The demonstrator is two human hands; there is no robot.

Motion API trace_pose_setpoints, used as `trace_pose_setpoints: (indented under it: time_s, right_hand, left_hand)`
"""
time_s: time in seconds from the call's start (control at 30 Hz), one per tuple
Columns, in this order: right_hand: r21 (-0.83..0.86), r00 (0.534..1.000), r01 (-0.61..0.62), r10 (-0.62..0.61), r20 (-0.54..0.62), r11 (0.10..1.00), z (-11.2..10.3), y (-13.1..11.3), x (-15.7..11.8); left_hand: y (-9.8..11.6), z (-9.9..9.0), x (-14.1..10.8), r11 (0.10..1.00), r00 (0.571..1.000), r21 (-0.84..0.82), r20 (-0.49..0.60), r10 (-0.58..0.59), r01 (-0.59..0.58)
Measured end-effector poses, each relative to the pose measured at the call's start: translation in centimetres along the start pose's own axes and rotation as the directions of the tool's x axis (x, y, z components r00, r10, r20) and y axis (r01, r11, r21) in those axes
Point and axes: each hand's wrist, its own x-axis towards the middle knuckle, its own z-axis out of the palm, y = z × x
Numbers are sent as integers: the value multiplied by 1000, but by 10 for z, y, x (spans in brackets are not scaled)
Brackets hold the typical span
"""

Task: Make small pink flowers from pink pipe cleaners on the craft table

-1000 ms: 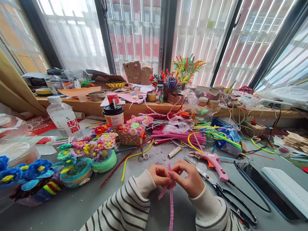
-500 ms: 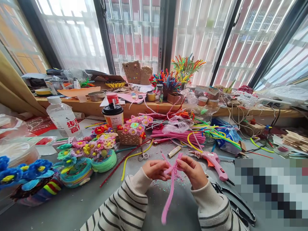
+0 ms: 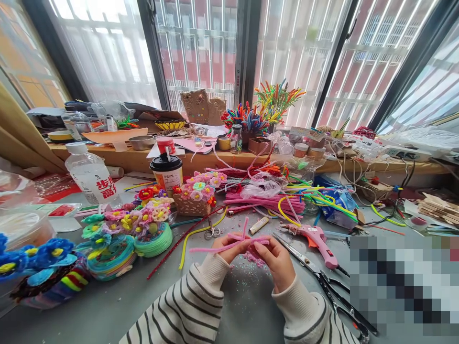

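Head: pink stems (image 3: 244, 233) (fuzzy) between hands (image 3: 229, 254) (image 3: 278, 259)

A fuzzy pink pipe cleaner piece (image 3: 245, 234) is held between the left hand (image 3: 227, 253) and right hand (image 3: 279, 262). Its strands cross at the fingertips: one end points upward, a longer one stretches left, and a short one reaches right. The crossing itself is partly hidden.

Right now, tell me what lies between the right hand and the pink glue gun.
The large black-handled scissors lie slantwise between the right hand and the pink glue gun, as the head view shows.
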Motion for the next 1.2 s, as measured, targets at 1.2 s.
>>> trace_pose_setpoints:
  time_s: [1.2]
  right_hand:
    - [-187,997,-72,78,28,980,-21,-19,11]
  left_hand:
    - [-3,-6,7,963,963,-39,-43,-267,265]
